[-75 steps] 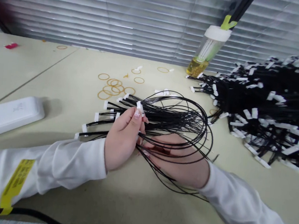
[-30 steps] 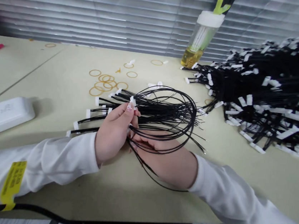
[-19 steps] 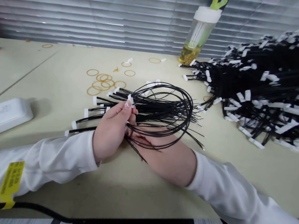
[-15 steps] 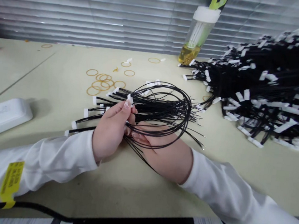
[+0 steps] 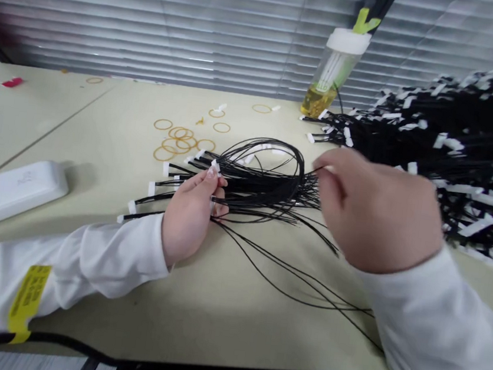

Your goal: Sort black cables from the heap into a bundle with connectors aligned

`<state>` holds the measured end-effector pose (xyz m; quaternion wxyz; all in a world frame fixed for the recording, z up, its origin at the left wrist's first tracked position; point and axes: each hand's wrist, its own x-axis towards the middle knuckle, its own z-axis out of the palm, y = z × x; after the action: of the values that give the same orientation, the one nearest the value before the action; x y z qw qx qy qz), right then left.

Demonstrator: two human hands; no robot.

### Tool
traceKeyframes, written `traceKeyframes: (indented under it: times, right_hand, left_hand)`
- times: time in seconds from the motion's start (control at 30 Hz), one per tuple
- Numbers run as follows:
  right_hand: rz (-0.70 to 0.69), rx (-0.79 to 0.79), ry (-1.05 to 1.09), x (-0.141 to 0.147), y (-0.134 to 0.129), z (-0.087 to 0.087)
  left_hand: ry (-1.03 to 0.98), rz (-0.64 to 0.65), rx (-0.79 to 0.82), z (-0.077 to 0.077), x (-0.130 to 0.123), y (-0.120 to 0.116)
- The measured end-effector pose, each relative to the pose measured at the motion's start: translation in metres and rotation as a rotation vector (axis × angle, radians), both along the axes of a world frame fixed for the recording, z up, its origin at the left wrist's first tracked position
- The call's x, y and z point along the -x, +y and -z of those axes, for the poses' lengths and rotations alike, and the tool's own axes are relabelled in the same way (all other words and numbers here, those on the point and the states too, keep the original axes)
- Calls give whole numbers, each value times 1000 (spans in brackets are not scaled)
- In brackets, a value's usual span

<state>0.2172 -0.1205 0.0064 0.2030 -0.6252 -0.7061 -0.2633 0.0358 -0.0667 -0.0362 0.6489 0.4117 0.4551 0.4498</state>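
My left hand (image 5: 193,208) is closed on a looped black cable harness (image 5: 297,155), gripping it near a white connector (image 5: 215,165) at the fingertips. Several loose wires (image 5: 282,266) of the harness trail from below this hand toward the lower right. To the right, my right hand (image 5: 377,209) is raised with thumb and forefinger pinched together, slightly blurred; a thin black wire end shows at the fingertips. Under the loop lies a row of similar black cables with white connectors (image 5: 152,188) pointing left and bare wire ends pointing right, partly hidden by my hands.
Yellow rubber bands (image 5: 175,141) lie scattered behind my left hand. A big heap of black cables (image 5: 469,139) fills the right side. At the back stands a bottle (image 5: 335,70) with yellow liquid, against the blinds. A white case (image 5: 14,191) lies at left.
My right hand has moved from beside my left hand up and to the right. The loose wires now spread farther toward the lower right. My left hand keeps its grip.
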Motion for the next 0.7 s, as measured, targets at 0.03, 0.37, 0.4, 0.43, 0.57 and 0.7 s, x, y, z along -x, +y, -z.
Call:
traceKeyframes:
  times: [0.03, 0.37, 0.4, 0.43, 0.57, 0.7]
  right_hand:
    - [-27, -72, 109, -2, -2, -6]
    - [-553, 48, 1132, 31, -23, -17]
    - [-553, 153, 1031, 31, -20, -12]
    - [-529, 230, 919, 30, -17, -6]
    - [-383, 264, 618, 27, -5, 8]
    - [-366, 240, 584, 27, -1, 11]
  left_hand:
    - [-38, 1, 23, 1, 0, 0]
    - [21, 77, -64, 7, 0, -5]
    - [65, 102, -89, 7, 1, -7]
    - [104, 118, -107, 8, 2, -8]
    - [168, 142, -127, 6, 4, -11]
    - [182, 191, -151, 4, 6, -12]
